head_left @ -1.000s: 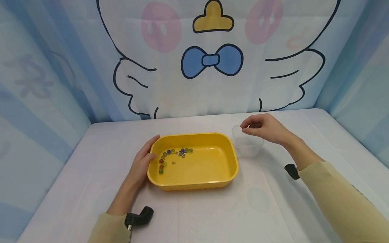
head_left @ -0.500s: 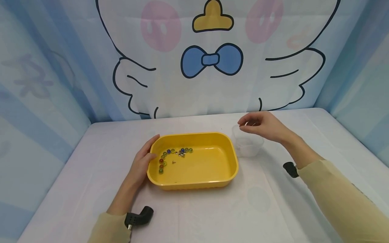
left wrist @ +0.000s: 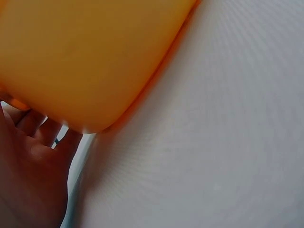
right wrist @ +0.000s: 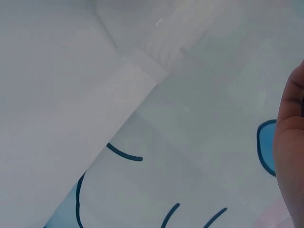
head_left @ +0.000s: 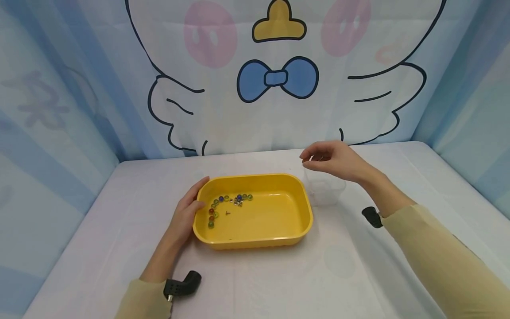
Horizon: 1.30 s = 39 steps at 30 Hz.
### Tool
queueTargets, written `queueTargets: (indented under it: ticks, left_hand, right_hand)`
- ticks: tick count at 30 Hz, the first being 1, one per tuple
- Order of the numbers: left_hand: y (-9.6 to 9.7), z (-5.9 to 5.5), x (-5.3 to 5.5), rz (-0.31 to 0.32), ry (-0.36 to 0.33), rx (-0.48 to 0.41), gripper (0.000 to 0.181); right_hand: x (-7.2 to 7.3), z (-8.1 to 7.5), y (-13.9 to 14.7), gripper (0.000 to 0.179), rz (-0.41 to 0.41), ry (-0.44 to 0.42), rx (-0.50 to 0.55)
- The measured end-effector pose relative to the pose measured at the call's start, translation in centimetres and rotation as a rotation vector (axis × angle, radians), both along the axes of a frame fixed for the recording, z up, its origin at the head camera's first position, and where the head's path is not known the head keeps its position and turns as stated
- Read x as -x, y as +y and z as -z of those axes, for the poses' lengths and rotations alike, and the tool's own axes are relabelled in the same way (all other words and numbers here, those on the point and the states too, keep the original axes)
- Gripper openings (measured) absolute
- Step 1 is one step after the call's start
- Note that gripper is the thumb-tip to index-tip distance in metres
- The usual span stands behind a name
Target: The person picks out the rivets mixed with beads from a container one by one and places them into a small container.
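In the head view, my left hand [head_left: 184, 215] holds the left end of a yellow tray [head_left: 267, 217], thumb over the rim. The left wrist view shows the fingers [left wrist: 46, 129] against the tray's outside. Several glass marbles [head_left: 211, 212] curve along the tray's left and back walls. Small metal pieces, apparently thumbtacks [head_left: 238, 202], lie in a cluster, and a single one [head_left: 228, 213] lies apart. My right hand [head_left: 336, 160] hovers above a clear plastic box [head_left: 324, 195], fingers loosely bent and the tips slightly apart. Nothing shows between them.
The box stands just right of the tray on a white tablecloth [head_left: 275, 283]. Behind the table hangs a cartoon-printed curtain [head_left: 275, 124], with blue fabric walls at both sides. Each wrist wears a black camera [head_left: 184, 284].
My right hand has moved left and slightly up, from over the clear box toward its left edge. The left hand, tray and marbles stay as they were.
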<state>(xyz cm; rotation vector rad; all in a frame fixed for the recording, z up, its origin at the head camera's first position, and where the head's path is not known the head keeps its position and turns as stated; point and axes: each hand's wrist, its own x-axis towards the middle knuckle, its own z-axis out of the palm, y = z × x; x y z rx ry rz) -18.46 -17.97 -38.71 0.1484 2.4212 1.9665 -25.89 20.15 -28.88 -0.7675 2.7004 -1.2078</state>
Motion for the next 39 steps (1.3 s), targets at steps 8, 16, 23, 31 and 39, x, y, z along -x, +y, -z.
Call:
queueTargets:
  ticks: [8, 16, 23, 31, 39]
  left_hand:
    - [0.1, -0.2, -0.1, 0.009, 0.005, -0.012, 0.063]
    - [0.0, -0.1, -0.1, 0.016, 0.014, -0.014, 0.063]
    - [0.1, 0.0, -0.1, 0.015, 0.015, -0.015, 0.063]
    - [0.1, -0.1, 0.0, 0.011, 0.015, -0.006, 0.064]
    - [0.0, -0.2, -0.1, 0.009, 0.013, 0.005, 0.064]
  right_hand:
    - [0.1, -0.6, -1.2, 0.02, -0.035, 0.01, -0.002]
    - [0.6, -1.1, -2.4, 0.02, -0.08, 0.023, 0.028]
    - [0.7, -1.7, -3.5, 0.02, -0.123, 0.041, 0.034]
    - [0.9, -2.5, -5.1, 0.021, -0.165, 0.047, 0.069]
    - [1.0, -2.9, -6.8, 0.022, -0.209, 0.06, 0.103]
